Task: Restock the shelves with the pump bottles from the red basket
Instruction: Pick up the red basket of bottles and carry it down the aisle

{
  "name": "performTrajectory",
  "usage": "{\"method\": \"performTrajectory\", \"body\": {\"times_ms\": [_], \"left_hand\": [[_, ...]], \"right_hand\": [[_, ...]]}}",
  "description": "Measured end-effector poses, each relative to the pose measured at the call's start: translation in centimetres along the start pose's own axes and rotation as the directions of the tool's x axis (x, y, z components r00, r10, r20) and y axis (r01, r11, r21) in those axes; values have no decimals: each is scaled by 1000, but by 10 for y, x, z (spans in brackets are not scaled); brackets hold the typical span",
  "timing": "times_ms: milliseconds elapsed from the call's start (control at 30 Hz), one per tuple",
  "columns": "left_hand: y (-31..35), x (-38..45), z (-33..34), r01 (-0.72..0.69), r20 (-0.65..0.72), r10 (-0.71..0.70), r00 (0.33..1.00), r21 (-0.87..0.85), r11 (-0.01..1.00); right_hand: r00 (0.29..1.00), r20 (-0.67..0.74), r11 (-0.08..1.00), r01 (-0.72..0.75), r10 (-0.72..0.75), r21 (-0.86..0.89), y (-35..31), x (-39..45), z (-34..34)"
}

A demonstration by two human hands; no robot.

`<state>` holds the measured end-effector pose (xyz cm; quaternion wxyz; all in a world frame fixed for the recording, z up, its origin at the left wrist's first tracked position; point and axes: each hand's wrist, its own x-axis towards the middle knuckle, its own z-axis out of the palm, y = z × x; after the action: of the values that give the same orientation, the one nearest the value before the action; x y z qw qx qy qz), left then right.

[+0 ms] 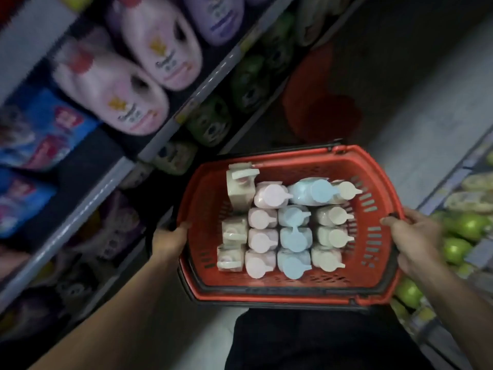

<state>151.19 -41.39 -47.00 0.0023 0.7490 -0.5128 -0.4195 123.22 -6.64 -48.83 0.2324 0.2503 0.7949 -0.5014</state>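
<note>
I hold a red basket point(373, 284) in front of me over the aisle floor. My left hand point(169, 240) grips its left rim and my right hand point(416, 241) grips its right rim. Inside stand several pump bottles in rows, seen from above: pink ones point(262, 240), light blue ones point(294, 239), cream ones point(333, 236) and beige ones point(234, 231) along the left side. The shelves point(112, 182) rise on my left, stocked with large bottles.
The left shelves carry big pink jugs point(112, 97), a purple jug point(216, 17), blue packets point(40, 129) and green bottles point(248, 84) lower down. A second red basket point(317, 102) sits on the floor ahead. Green fruit point(469, 225) lies on a display at my right.
</note>
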Motion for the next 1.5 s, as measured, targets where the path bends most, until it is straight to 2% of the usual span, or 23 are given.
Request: {"method": "performTrajectory", "body": {"times_ms": [167, 400, 667, 800, 900, 1000, 1133, 1300, 1500], "left_hand": [[80, -5, 54, -134, 116, 121, 986, 112, 985], [176, -45, 147, -319, 259, 258, 931, 235, 918], [264, -86, 250, -447, 407, 310, 859, 305, 841], [325, -111, 309, -551, 510, 355, 784, 308, 775], [369, -134, 354, -613, 615, 340, 711, 306, 729], [403, -156, 392, -680, 682, 337, 649, 322, 659], [439, -186, 444, -758, 718, 370, 589, 334, 561], [459, -217, 501, -823, 733, 412, 541, 363, 436], [481, -249, 564, -888, 789, 408, 459, 388, 247]], "right_hand": [[971, -194, 986, -117, 138, 117, 10, 7, -42], [915, -267, 926, -213, 301, 311, -10, 44, -93], [808, -408, 845, -193, 425, 499, -30, 71, -146], [743, -467, 792, -138, 480, 594, -44, 77, -163], [692, -464, 727, -129, 553, 674, -47, 77, -170], [678, -418, 655, -124, 605, 746, -48, 83, -172], [627, -421, 612, -113, 655, 783, -49, 101, -174], [650, -294, 490, -138, 700, 861, -42, 129, -180], [585, -270, 437, -164, 765, 884, -38, 159, -194]]}}
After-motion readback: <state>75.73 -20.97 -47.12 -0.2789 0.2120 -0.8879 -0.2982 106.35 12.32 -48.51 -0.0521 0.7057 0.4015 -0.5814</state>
